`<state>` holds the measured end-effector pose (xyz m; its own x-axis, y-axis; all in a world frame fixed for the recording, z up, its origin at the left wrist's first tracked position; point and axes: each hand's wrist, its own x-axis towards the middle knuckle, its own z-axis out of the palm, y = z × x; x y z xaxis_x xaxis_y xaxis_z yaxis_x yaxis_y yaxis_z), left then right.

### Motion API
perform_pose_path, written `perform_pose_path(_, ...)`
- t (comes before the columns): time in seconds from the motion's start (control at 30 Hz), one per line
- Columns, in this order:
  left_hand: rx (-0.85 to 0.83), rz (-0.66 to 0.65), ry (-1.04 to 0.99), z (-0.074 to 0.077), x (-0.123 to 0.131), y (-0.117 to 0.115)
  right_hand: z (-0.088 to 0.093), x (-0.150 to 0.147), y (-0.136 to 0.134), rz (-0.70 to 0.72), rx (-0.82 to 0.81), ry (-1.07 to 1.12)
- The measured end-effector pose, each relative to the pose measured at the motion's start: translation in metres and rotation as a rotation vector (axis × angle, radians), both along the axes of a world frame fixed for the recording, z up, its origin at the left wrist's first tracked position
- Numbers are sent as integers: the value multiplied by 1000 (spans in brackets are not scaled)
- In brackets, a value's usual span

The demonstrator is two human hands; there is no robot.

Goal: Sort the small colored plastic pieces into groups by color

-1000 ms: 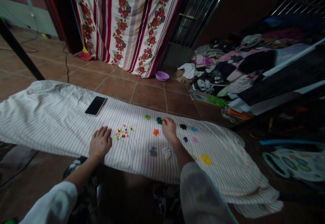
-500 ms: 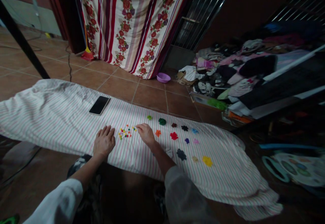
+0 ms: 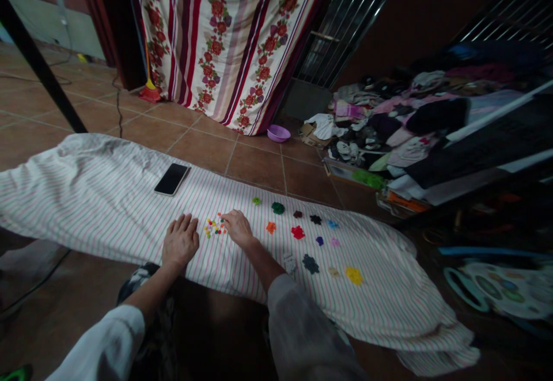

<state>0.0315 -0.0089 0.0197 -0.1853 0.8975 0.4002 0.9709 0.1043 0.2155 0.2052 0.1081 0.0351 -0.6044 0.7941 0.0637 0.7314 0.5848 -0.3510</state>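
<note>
A mixed pile of small coloured pieces [image 3: 211, 227] is spread on a striped cloth [image 3: 108, 197]. The left hand [image 3: 180, 243] is rested flat just left of the pile, its fingers a little spread. The right hand [image 3: 237, 228] is held at the pile's right edge, thumb and fingers close together; whether a piece is pinched cannot be told. A piece is probably best taken from the pile's edge by the fingertips alone and lifted straight up, so that its neighbours are not scattered. Right of the pile, thirteen single-colour clusters [image 3: 298, 232] can be counted: five in the far row, four in the middle, four in the near row; any behind the right forearm [image 3: 262, 261] cannot be seen. The pile's pieces are too small to be counted. One phone [image 3: 171, 179] is laid beyond the pile, to its left; one purple bowl [image 3: 279, 133] is set well beyond it, to the right
</note>
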Motion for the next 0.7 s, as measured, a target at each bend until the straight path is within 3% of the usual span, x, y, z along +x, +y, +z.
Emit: perform_pose_path(0.7, -1, -4, 10, 4, 1, -1, 5, -2, -8, -23, 37, 142)
